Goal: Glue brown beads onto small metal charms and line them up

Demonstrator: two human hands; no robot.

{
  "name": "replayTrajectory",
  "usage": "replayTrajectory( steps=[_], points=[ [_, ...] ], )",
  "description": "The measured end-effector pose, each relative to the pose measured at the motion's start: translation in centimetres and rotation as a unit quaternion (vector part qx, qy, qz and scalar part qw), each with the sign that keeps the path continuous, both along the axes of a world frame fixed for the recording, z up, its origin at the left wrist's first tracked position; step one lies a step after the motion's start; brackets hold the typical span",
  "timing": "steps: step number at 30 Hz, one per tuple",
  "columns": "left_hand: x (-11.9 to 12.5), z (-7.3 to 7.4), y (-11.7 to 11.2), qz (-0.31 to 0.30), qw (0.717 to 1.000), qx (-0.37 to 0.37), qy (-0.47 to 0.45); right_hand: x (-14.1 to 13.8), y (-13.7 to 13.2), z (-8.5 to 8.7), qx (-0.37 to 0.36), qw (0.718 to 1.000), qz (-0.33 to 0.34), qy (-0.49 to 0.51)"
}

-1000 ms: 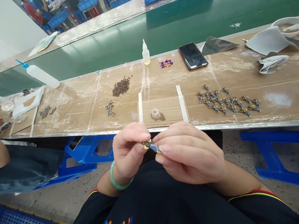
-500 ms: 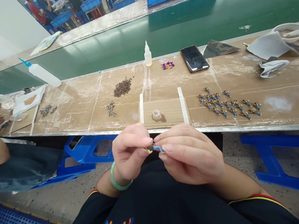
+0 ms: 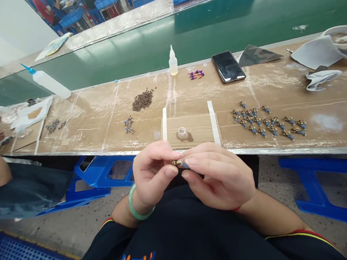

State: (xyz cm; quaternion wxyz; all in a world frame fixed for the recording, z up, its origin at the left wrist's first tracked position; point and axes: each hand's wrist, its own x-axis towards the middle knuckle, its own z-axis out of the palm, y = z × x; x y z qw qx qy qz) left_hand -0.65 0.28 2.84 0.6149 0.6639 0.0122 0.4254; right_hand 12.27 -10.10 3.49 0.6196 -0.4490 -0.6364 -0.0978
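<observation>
The left hand [image 3: 151, 174] and right hand [image 3: 218, 174] grip a small blue-and-brass part [image 3: 180, 163] between their fingertips, just off the worktop's near edge [image 3: 249, 150]. Beyond sits a cardboard pad [image 3: 201, 128] holding a small glass cup [image 3: 182, 133]. Rows of matching parts [image 3: 266, 122] lie rightward, a narrow bare strip separating them from that edge.

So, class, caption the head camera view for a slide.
The left hand and right hand pinch a small blue part near a workbench with rows of similar parts.

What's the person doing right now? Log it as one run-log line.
left hand: pinching small blue-and-brass part | right hand: pinching same part | nearby: cardboard pad
</observation>
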Motion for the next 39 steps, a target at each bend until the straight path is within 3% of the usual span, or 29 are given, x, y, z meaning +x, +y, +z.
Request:
replayTrajectory(
  steps=[4, 11, 22, 28, 31, 34, 36, 39],
  points=[
    [0.7, 0.4, -0.3, 0.018, 0.999, -0.044, 0.019, 0.2, 0.0, -0.4, -0.018, 1.000, -0.018, 0.002],
    [2.2, 1.7, -0.5, 0.002, 0.984, -0.157, 0.080, 0.6, -0.1, -1.0, 0.043, 0.994, -0.089, -0.055],
    [1.8, 0.2, -0.1, 0.010, 0.994, -0.064, 0.091, 2.0, -0.7, -1.4, 0.032, 0.986, -0.134, -0.093],
    [2.5, -0.4, 0.4, 0.047, 0.989, -0.070, 0.124, 2.4, -0.8, -1.4, 0.001, 0.974, -0.193, -0.117],
    [3.5, -0.9, 0.7, 0.044, 0.983, -0.077, 0.164, 2.7, -0.8, -2.1, 0.005, 0.961, -0.253, -0.112],
    [4.3, -1.1, 1.2, 0.016, 0.973, -0.052, 0.226, 4.0, -1.7, -3.9, -0.025, 0.941, -0.326, -0.082],
    [4.3, -1.2, 1.8, 0.024, 0.964, -0.038, 0.261, 5.7, -3.2, -5.4, -0.068, 0.908, -0.408, -0.068],
    [3.7, -1.6, 3.1, 0.097, 0.945, -0.056, 0.307, 9.3, -6.4, -7.7, -0.119, 0.835, -0.535, -0.053]
  ],
)
